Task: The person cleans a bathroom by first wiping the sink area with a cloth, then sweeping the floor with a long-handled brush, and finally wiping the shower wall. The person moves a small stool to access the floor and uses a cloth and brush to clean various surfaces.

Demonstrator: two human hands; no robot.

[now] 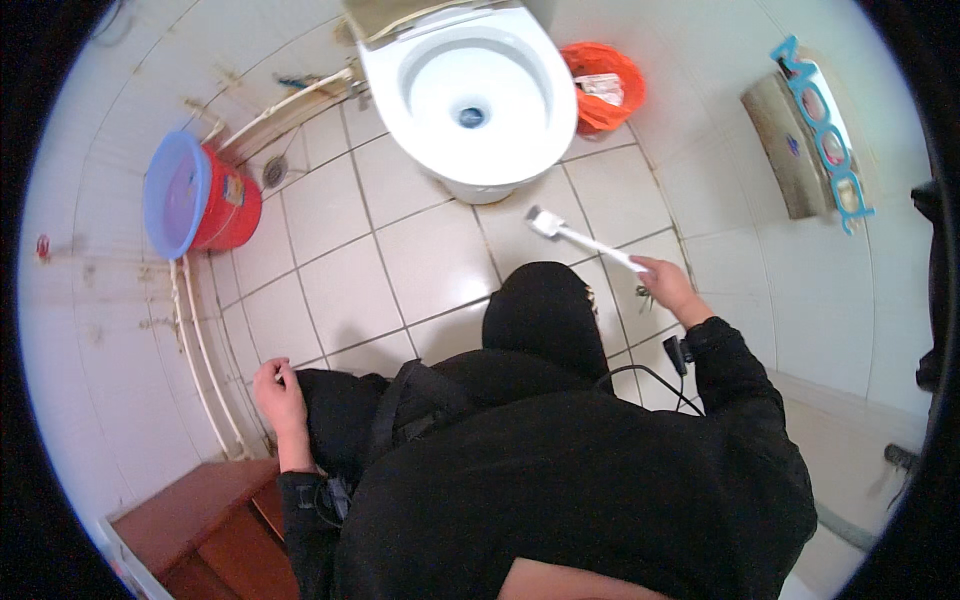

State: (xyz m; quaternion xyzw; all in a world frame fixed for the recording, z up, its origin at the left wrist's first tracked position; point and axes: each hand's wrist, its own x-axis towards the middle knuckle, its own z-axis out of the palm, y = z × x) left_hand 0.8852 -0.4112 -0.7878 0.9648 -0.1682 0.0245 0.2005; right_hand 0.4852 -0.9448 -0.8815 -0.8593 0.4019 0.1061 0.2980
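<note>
My right hand (667,283) grips the end of the white handle of a cleaning brush (592,244). Its head, with dark bristles at the tip, hangs above the floor tiles just in front of the toilet. The white toilet (487,161) has its seat area uncovered, with a little water (471,117) at the bottom of the bowl. On the left, my left hand (281,397) hangs beside my bent knee, fingers loosely curled with a gap at the thumb. Nothing shows in it.
A red bucket (234,210) with a blue basin (169,195) tipped against it stands by the left wall. Right of the toilet is a bin with an orange bag (619,101). Pipes (206,360) run low along the left wall. A metal box (791,146) hangs on the right wall.
</note>
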